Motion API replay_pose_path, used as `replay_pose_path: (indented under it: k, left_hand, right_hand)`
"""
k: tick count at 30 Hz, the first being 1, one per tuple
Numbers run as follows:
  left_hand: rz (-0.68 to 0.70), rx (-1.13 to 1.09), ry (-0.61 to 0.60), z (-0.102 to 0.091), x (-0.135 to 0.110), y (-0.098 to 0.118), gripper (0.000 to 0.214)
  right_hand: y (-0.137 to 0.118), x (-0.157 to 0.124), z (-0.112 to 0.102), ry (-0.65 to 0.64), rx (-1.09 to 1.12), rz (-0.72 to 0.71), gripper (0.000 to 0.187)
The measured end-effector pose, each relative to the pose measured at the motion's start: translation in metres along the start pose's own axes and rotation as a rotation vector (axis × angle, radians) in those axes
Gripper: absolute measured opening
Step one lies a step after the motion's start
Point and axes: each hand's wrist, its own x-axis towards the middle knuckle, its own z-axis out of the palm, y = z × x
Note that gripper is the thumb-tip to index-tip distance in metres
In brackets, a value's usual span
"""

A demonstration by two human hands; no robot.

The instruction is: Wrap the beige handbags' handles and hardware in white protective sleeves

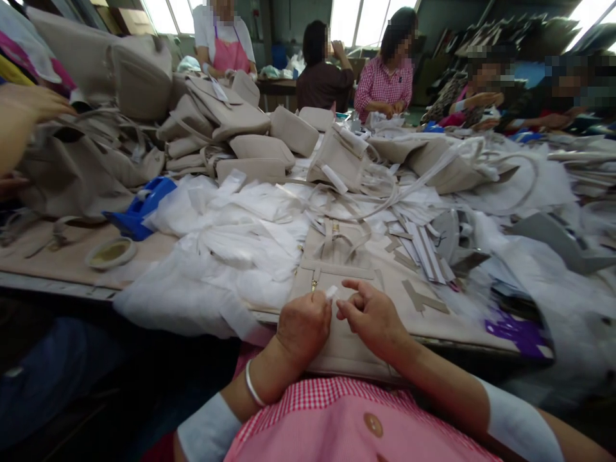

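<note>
A beige handbag (pixel 356 273) lies flat at the table's front edge, below both hands, with its straps folded toward the back. My left hand (pixel 305 327) is closed, and a small white piece of wrapping (pixel 332 292) sticks out between its thumb and fingers. Right above that hand a gold zipper pull (pixel 314 280) shows on the bag. My right hand (pixel 369 314) hovers just to the right, its index finger stretched out and thumb apart. Nothing shows in my right hand.
White wrapping sheets (pixel 231 224) pile up on the left, beside a blue tape dispenser (pixel 142 208) and a tape roll (pixel 110 252). Beige bags (pixel 260 154) heap behind. A grey tape dispenser (pixel 455 234) and paper strips (pixel 426 250) lie right. Co-workers sit and stand around the table.
</note>
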Motion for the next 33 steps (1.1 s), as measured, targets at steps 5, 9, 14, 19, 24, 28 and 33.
replay_pose_path:
  k: [5, 9, 14, 19, 24, 28, 33]
  left_hand:
    - [-0.096, -0.249, -0.031, -0.005, 0.007, -0.004, 0.029]
    - [-0.155, -0.73, -0.145, -0.013, 0.009, -0.012, 0.034]
    - [-0.231, -1.194, -0.273, -0.01, 0.006, -0.021, 0.062]
    - [-0.3, -1.606, -0.319, -0.005, 0.002, -0.022, 0.082]
    - [-0.314, -1.813, -0.437, -0.009, 0.003, -0.027, 0.067]
    - [-0.289, -1.885, -0.507, -0.009, 0.005, -0.031, 0.061]
    - [-0.267, -1.595, -0.405, -0.01, 0.004, -0.025, 0.085]
  right_hand:
    - [0.004, 0.005, 0.01, 0.053, 0.024, -0.027, 0.038]
    - [0.005, 0.014, 0.013, 0.029, 0.099, -0.012, 0.037]
    - [0.002, 0.023, 0.009, -0.227, 0.427, 0.124, 0.033]
    - [0.01, 0.026, 0.01, -0.284, 0.457, 0.057, 0.043]
    - [0.016, 0.025, 0.005, -0.215, 0.193, -0.302, 0.028]
    - [0.015, 0.027, -0.003, -0.212, 0.145, -0.377, 0.021]
    - [0.007, 0.025, -0.001, -0.448, 0.461, -0.04, 0.046]
